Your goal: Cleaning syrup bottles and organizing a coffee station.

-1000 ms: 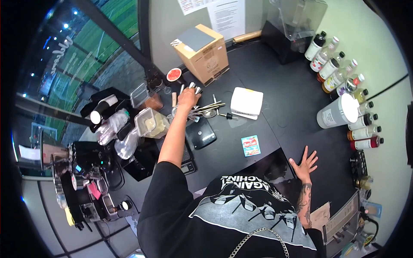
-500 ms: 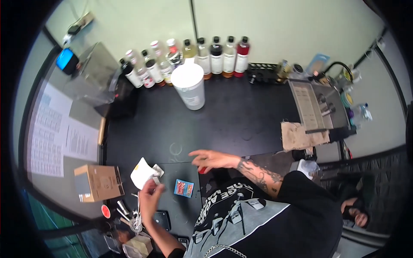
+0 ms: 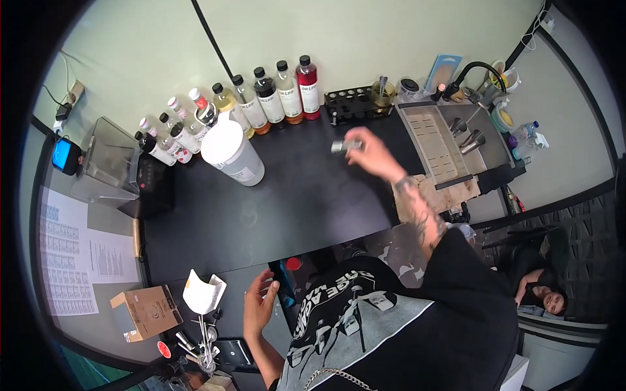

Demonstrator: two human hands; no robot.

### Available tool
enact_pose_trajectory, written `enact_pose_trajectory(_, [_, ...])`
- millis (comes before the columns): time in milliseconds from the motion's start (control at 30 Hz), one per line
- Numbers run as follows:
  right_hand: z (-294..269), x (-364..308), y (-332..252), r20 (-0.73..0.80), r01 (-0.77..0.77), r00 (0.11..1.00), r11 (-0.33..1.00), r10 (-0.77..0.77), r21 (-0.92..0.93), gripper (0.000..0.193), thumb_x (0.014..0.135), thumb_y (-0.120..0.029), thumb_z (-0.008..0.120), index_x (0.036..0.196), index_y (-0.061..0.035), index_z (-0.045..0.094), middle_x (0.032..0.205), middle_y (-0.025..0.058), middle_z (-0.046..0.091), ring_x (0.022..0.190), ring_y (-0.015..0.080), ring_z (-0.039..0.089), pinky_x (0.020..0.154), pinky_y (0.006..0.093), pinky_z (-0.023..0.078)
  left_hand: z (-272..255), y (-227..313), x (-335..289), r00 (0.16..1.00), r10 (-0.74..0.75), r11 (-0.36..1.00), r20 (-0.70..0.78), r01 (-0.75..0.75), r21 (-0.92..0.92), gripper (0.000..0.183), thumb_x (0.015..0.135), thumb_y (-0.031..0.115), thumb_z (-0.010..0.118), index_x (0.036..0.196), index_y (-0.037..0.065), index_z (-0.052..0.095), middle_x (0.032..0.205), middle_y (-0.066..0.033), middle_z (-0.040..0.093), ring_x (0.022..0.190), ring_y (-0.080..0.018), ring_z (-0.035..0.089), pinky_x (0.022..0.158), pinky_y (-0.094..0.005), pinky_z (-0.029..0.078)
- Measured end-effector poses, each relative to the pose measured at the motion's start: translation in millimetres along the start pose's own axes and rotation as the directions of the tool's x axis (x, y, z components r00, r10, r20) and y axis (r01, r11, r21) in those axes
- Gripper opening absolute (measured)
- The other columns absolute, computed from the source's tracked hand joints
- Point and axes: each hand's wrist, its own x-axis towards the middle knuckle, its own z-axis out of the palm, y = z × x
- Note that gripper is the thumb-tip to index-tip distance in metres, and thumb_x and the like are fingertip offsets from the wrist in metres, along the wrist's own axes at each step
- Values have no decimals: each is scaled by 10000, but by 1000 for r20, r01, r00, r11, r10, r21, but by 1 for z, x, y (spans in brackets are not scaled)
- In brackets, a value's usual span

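My right hand (image 3: 373, 155) reaches out over the far right part of the black counter (image 3: 306, 189). Its fingers pinch a small pale, silvery thing (image 3: 339, 147), blurred, whose kind I cannot make out. Close to my body, my left hand (image 3: 261, 303) has its fingers apart and holds nothing. To its left lies a folded white sheet (image 3: 203, 292), like a pouch or packet. Beside it rest thin metal bar tools (image 3: 207, 342) and a dark tablet-like device (image 3: 233, 352). A tall white plastic pitcher (image 3: 242, 159) stands at the back.
Several capped bottles (image 3: 267, 98) line the wall behind the pitcher. On the left stand a blender (image 3: 107, 166) and a cardboard box (image 3: 149, 313). A black rack (image 3: 358, 107) sits at the back, near a metal sink tray (image 3: 433, 143) with a cloth (image 3: 450, 194). A seated person (image 3: 538, 283) is at right.
The view has turned to the right. My right hand has moved far and right, now with a small thing in it. My left hand has left the white sheet; the blue-red packet is out of sight.
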Motion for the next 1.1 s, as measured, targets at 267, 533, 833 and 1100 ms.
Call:
enact_pose_trajectory(267, [-124,166,5,30,220,959,676,-281,-703,394,869,-157,786,1217,-48,637,1166,203,640,1119,403,629,951,457,509,58,36,26,992,-9,999,-129,3,-45,489,1019,205,665,1423,-39,538,1273,-169,681,1104,-183,654,944,-325,528])
enact_pose_trajectory(533, [-123,227,59,282,271,956,593,-76,-759,421,894,-167,754,1276,-37,634,1245,214,619,1220,400,585,1048,460,487,113,51,27,973,-124,992,-196,116,-54,497,1019,237,665,1421,-29,543,1280,-167,681,1066,-166,647,932,-317,526])
enact_pose_trajectory(833, [-111,247,77,395,338,917,614,-46,-713,424,891,-151,752,1287,-49,639,1248,212,632,1228,408,580,1042,474,480,157,69,22,949,-186,981,-253,165,-103,524,1017,273,673,1421,-34,544,1278,-173,678,1083,-176,652,934,-319,530])
enact_pose_trajectory(1100, [-107,232,84,335,249,942,607,30,-755,442,891,-159,748,1314,-90,638,1307,162,640,1274,355,577,1047,476,482,176,82,27,950,-219,974,-222,201,-100,515,1024,272,664,1414,-42,545,1258,-169,688,1061,-171,662,933,-318,533])
